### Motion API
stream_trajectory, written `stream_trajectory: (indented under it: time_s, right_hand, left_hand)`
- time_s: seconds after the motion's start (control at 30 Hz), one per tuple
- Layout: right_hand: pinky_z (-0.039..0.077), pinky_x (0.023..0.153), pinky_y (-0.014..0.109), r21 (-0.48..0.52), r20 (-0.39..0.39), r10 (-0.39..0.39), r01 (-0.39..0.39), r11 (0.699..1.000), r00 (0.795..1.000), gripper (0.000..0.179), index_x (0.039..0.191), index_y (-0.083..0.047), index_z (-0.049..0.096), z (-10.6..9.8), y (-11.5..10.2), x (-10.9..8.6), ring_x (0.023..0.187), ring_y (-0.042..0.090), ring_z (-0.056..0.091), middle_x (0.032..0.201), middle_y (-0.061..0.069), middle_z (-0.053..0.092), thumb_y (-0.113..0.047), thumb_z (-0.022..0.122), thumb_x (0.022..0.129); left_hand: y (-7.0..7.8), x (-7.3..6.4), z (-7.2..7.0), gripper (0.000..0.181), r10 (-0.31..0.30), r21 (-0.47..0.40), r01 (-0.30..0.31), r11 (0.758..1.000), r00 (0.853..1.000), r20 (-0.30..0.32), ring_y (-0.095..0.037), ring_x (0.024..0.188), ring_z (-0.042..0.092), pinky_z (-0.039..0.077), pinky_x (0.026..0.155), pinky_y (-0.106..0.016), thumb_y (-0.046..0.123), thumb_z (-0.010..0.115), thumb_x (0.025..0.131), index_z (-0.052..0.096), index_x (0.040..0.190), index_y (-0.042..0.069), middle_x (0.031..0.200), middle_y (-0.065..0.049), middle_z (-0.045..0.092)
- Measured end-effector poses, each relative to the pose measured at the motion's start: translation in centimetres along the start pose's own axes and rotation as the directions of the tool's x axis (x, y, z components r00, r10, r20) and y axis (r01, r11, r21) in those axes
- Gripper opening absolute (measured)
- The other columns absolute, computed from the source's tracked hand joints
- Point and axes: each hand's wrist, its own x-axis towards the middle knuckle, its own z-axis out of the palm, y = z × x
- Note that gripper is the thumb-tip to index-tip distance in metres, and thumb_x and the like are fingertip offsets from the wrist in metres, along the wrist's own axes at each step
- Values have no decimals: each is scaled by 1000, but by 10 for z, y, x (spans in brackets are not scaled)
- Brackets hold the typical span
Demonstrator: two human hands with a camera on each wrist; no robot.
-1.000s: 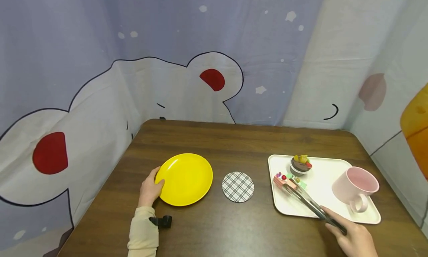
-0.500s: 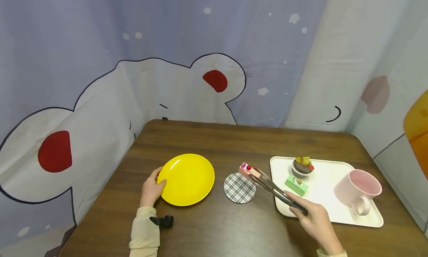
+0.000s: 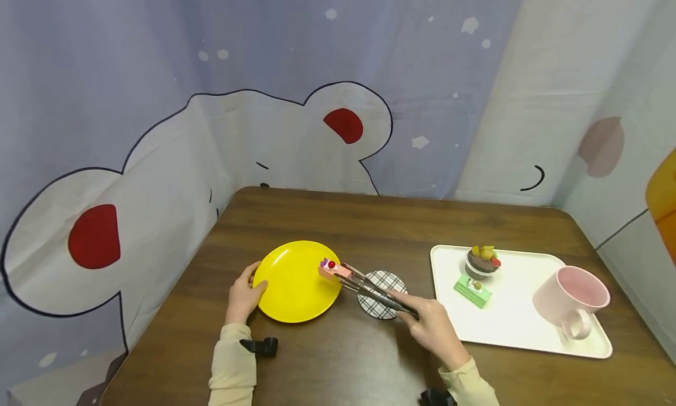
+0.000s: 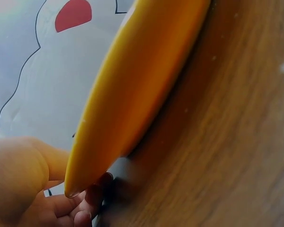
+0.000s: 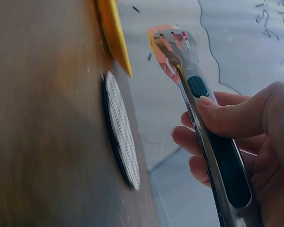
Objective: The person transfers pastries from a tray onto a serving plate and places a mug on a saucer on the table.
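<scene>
My right hand (image 3: 429,328) grips metal tongs (image 3: 377,294) with dark handle pads, seen close up in the right wrist view. Between the tong tips is a small pink cake slice (image 3: 334,270) topped with a red berry and purple bits. In the head view that slice overlaps the right side of a round yellow plate (image 3: 296,288). On the plate's left rim, my left hand (image 3: 244,294) pinches the edge, thumb above and fingers beneath; the left wrist view shows fingertips (image 4: 87,203) under the rim.
A round checked coaster (image 3: 380,309) lies right of the plate, partly behind the tongs. Farther right, a white tray (image 3: 517,330) bears a chocolate cupcake (image 3: 482,262) with fruit, a green cake slice (image 3: 473,291) and a pink mug (image 3: 565,297). Behind the table hangs a printed curtain (image 3: 253,136).
My right hand has lifted the pink cake slice off the tray with the tongs and carried it left, past the coaster to the plate's right side. The left hand stays at the rim.
</scene>
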Motion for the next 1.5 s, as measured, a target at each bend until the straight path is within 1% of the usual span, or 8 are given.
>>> stream_trajectory:
  time_s: [0.23, 0.5, 0.83, 0.93, 1.13, 1.3, 1.43, 1.5]
  right_hand:
    - [53, 69, 26, 33, 79, 2, -5, 999, 997, 44, 108, -24, 66, 23, -18, 12, 79, 9, 67, 94, -5, 71, -10, 75, 66]
    - [51, 68, 23, 86, 149, -64, 51, 995, 987, 43, 108, -24, 66, 41, -32, 18, 75, 4, 64, 95, -8, 70, -10, 73, 68]
    - [48, 60, 22, 45, 249, -8, -3, 999, 968, 43, 112, -23, 64, 49, -37, 19, 69, 3, 61, 91, -5, 71, -13, 71, 71]
    - [48, 60, 23, 16, 250, 1, -6, 1000, 968, 44, 113, -24, 63, 48, -36, 19, 70, 4, 62, 92, -6, 71, -18, 72, 70]
    - [46, 56, 23, -55, 245, 29, -16, 998, 969, 45, 114, -26, 62, 40, -35, 17, 67, 4, 59, 93, -7, 70, -21, 72, 70]
    - [52, 66, 28, -89, 191, 34, -17, 996, 981, 48, 114, -28, 61, 30, -35, 10, 80, 6, 65, 97, -10, 69, -20, 74, 68]
    - [52, 66, 27, -98, 147, 33, -18, 995, 989, 51, 114, -29, 61, 19, -36, 4, 82, 6, 65, 99, -11, 69, -19, 75, 65]
    - [51, 63, 25, -107, 124, 30, -17, 994, 992, 53, 114, -29, 61, 13, -36, 1, 77, 5, 64, 99, -11, 69, -18, 76, 64]
  left_hand:
    - [-2, -1, -1, 52, -5, 2, 5, 1000, 1000, -8, -26, 95, 50, 45, 81, -38, 19, 51, 89, 34, 137, 15, 114, -18, 51]
    - [0, 0, 2, 51, -10, -5, 10, 1000, 1000, -15, -28, 97, 51, 46, 88, -43, 20, 51, 89, 34, 137, 16, 116, -19, 51]
    - [-2, 0, 5, 51, 25, 2, -25, 1000, 999, -32, -27, 94, 55, 48, 83, -41, 19, 52, 88, 36, 136, 14, 113, -19, 54]
    - [-3, 1, 4, 51, 26, 3, -26, 1000, 999, -33, -26, 92, 55, 48, 82, -40, 19, 52, 88, 35, 136, 14, 112, -19, 54]
    - [-2, 1, 3, 51, 14, 1, -14, 1000, 1000, -26, -28, 95, 52, 46, 87, -43, 19, 51, 89, 34, 137, 14, 115, -19, 52]
    - [-1, 0, 2, 51, -1, -10, 1, 1000, 1000, -13, -29, 98, 51, 45, 90, -44, 19, 51, 90, 33, 137, 14, 118, -19, 51]
    - [-1, -1, 2, 51, -1, -11, 1, 1000, 1000, -13, -28, 97, 51, 46, 89, -44, 19, 50, 90, 33, 137, 14, 117, -19, 51]
    - [-1, -1, 2, 51, 1, -12, -1, 1000, 1000, -14, -28, 97, 51, 45, 90, -44, 19, 50, 90, 33, 137, 14, 117, -19, 51]
